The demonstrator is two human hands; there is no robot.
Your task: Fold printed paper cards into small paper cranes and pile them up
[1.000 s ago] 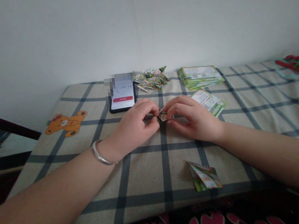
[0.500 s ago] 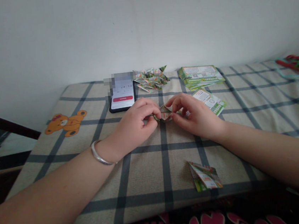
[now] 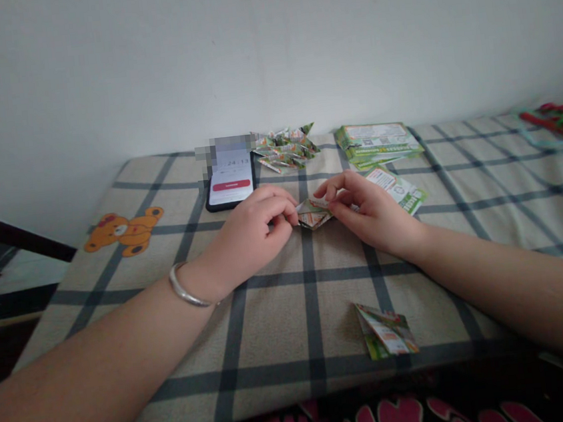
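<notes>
A small folded paper piece lies between my hands over the middle of the checked cloth. My left hand, with a silver bangle at the wrist, pinches its left end. At the right end, the fingers of my right hand are closed on the paper's upper edge. Parts of the paper are hidden behind the fingertips. Just beyond my right hand lies a loose printed leaflet, green and white. Nearer the front edge sits another folded paper, partly creased open.
A phone with a lit screen lies behind my left hand. Beside it are several folded paper pieces. A leaflet stack rests at the back. A bear sticker is at left, a tray of red and green items far right.
My right fingers have shifted slightly up and over the paper's right side, and more of the folded paper shows between my hands. My left hand has barely moved.
</notes>
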